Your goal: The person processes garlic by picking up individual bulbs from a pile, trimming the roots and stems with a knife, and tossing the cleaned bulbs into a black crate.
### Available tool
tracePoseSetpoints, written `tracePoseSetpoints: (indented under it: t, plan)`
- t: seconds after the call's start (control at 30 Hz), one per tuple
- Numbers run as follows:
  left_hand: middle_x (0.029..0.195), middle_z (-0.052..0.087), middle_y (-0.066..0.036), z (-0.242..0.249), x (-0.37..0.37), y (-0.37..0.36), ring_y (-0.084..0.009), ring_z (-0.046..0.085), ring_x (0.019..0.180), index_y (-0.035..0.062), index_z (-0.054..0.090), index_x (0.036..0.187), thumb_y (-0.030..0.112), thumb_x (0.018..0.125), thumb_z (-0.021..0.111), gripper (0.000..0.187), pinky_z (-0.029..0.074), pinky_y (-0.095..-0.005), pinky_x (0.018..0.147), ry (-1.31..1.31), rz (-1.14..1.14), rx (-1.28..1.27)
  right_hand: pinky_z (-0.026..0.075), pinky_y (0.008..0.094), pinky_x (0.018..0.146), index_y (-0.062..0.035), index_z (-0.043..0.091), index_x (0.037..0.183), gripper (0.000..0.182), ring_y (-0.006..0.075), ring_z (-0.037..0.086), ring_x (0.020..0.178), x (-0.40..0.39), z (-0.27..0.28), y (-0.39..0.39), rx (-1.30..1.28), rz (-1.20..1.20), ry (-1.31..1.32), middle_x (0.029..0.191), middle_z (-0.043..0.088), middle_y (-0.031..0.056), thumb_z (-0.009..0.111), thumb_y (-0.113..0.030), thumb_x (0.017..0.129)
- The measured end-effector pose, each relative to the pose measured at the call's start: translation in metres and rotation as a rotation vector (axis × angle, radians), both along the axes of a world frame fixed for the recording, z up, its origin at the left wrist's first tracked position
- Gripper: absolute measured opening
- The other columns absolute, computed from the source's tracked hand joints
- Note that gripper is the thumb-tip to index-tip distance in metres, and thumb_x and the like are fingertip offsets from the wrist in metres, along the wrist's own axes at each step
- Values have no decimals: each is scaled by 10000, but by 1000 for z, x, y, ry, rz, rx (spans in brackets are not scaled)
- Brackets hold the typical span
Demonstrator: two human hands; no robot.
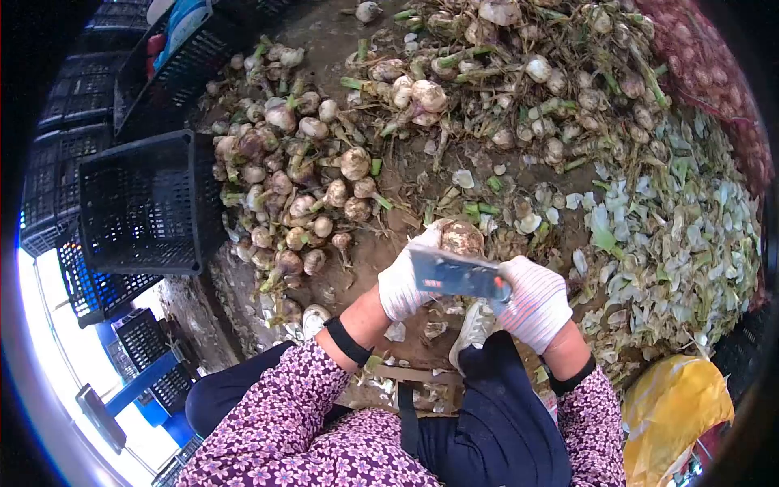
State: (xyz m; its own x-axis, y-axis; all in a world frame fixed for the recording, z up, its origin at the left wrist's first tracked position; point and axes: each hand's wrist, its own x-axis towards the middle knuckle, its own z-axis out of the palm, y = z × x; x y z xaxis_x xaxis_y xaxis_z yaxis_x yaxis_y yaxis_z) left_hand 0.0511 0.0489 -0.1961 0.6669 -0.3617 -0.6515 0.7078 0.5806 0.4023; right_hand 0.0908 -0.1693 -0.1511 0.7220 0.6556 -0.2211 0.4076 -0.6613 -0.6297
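Observation:
My left hand point(403, 284), in a white glove, is closed around a garlic bulb point(463, 238), whose round, brownish side shows past the fingers. A wide-bladed knife point(454, 274) with red marks on its blade is in my right hand point(535, 302), also gloved, with the fingers wrapped round its handle. The blade lies across the front of my left hand and hides part of it and the lower bulb. Beyond my hands, loose garlic bulbs point(355, 163) with cut stems lie on the dirt floor.
A heap of garlic with roots and stalks point(519, 89) lies ahead. Papery skins point(649, 252) cover the right side, below a red mesh sack point(714, 81). Black crates point(146, 203) stand at left. A yellow sack point(677, 414) sits at lower right.

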Motion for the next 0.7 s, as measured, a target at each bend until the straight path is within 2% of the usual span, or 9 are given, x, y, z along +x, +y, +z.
tracePoseSetpoints:
  t: [0.03,0.17,0.27,0.4,0.43,0.47,0.53,0.6,0.7]
  plan:
    - [1231,655,-79,6,-7,0,-160,621,1122,28,467,1377,170,886,736,578,504,-326,977,-265,-156,351,511,470,623,-80,616,862,159,365,648,712,-1,3,5,-60,20,9,756,605,145,669,-230,848]
    - [1159,662,-65,7,-8,-3,-114,628,992,33,499,1288,160,818,806,576,536,-302,884,-513,-196,634,511,469,616,-85,633,873,168,360,650,700,3,1,4,-109,79,59,763,613,147,645,-252,863]
    - [1120,679,-60,1,-12,-2,-112,626,989,19,496,1301,234,779,844,663,523,-300,888,-411,-231,643,512,462,611,-88,642,873,159,355,651,695,2,-8,3,-95,93,30,763,613,144,647,-247,861]
    - [1040,707,-55,6,-15,-3,-160,670,911,2,587,1211,278,795,832,556,543,-308,839,-483,-132,481,520,434,603,-99,637,851,107,337,640,670,-1,-36,-5,69,19,-76,736,599,130,657,-203,829]
    - [1048,711,-69,13,-4,-3,-200,690,917,6,613,1208,355,761,850,614,550,-323,860,-606,-602,899,527,423,617,-92,636,860,94,339,631,660,0,-48,-10,174,-19,-57,735,607,123,662,-153,795]
    - [1006,716,-85,4,-13,-7,-225,702,899,37,608,1237,402,688,875,711,559,-341,850,-285,-454,575,540,425,670,-71,634,877,112,349,658,724,3,-72,-22,4,-237,259,801,658,133,661,-139,792]
    - [979,731,-60,53,-8,-7,-150,692,852,64,645,1154,219,684,815,523,565,-286,811,-746,-496,805,541,441,744,-70,641,951,202,361,689,844,27,-78,-53,-494,-180,200,906,705,169,687,-205,809]
    - [1034,724,-72,66,8,-5,-176,698,930,72,603,1240,232,648,849,661,562,-314,870,-471,-693,738,537,449,737,-76,644,980,214,360,686,812,26,-68,-64,-479,-212,90,874,699,171,675,-198,808]
    - [1072,703,-104,55,1,-8,-228,693,985,63,579,1268,255,644,866,713,554,-343,897,-497,-662,780,520,400,678,-58,603,896,153,318,660,727,20,-51,-62,-272,-368,360,761,650,134,652,-168,801]
